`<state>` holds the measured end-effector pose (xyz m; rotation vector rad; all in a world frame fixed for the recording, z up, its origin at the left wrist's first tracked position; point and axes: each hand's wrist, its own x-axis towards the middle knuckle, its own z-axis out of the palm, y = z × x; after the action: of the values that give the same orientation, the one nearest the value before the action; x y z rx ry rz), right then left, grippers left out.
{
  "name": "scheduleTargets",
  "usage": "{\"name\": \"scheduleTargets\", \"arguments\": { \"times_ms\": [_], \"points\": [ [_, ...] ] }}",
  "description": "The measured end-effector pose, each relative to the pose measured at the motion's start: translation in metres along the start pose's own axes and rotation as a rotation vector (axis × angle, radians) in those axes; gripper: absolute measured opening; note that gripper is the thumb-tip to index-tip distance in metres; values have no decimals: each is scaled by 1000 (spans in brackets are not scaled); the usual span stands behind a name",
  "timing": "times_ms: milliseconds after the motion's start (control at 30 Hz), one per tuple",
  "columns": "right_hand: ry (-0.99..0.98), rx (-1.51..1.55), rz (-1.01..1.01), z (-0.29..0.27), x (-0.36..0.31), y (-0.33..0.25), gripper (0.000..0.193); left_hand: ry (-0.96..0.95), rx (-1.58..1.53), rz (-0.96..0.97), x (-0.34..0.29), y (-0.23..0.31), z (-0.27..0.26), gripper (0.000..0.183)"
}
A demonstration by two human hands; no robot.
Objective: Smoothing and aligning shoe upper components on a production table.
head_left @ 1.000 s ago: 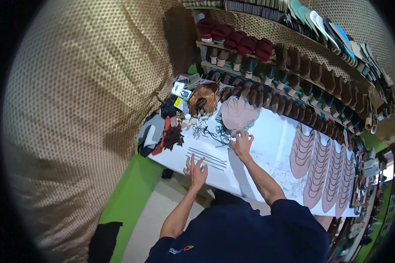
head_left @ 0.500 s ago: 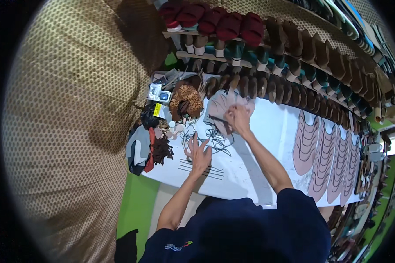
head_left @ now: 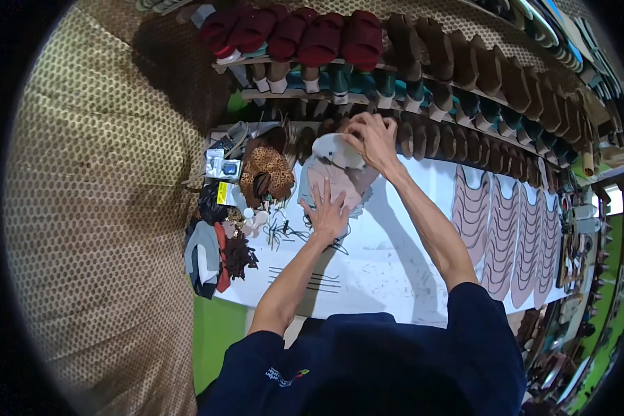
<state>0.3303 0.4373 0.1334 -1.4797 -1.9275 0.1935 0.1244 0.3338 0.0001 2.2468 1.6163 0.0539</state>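
Note:
A loose pile of pale pink cut pieces (head_left: 358, 182), perhaps leather or fabric, lies at the middle back of the white table. My left hand (head_left: 328, 213) presses on its near side with the fingers spread. At the far edge, my right hand (head_left: 376, 144) has its fingers bent and grips a whitish sheet piece (head_left: 328, 147) lifted at the top of the pile. A dark narrow shape shows between the sheet and the pink pieces; its kind is unclear. Tangled dark cords (head_left: 279, 227) lie left of my left hand, partly hidden behind it.
Several thin dark strips (head_left: 319, 280) lie near the front edge. Leopard-print material (head_left: 267, 173), packets and scraps crowd the left end. Rows of overlapping pink shaped pieces (head_left: 500, 239) cover the right. Shelves of red slippers (head_left: 324, 38) and other shoes rise behind.
My left hand has moved forward from above the dark strips onto the pink pile and flattened. My right hand has gone to the pile's far edge, where the whitish sheet now shows. The view has shifted.

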Motion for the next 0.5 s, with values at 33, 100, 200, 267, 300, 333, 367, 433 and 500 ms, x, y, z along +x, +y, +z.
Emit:
{"name": "scheduleTargets", "arguments": {
  "times_ms": [33,100,200,267,300,333,367,433,500],
  "points": [
    [18,11,-10,-9,2,-3,21,-9,-1,2,0,-2,0,57],
    [39,-49,-24,-31,0,-12,24,9,-51,14,-2,-7,0,58],
    [101,-81,-44,-66,-28,-33,22,70,-99,1,-18,-10,-14,59],
    [130,-100,-67,-69,-63,-44,17,200,-128,-21,-36,-30,-15,60],
    [151,-130,-73,-70,-87,-49,16,192,-126,-30,-50,-38,-16,60],
    [126,-150,-52,-69,-113,-55,15,221,-160,-62,-63,-47,-18,60],
    [103,-168,-31,-64,-144,-60,15,251,-192,-94,-75,-57,-21,59],
    [32,-185,62,-43,-215,-68,15,259,-182,-132,-105,-78,-21,58],
    [-85,-173,161,-19,-289,-80,11,251,-198,-185,-139,-96,-24,59]
  ]
}}
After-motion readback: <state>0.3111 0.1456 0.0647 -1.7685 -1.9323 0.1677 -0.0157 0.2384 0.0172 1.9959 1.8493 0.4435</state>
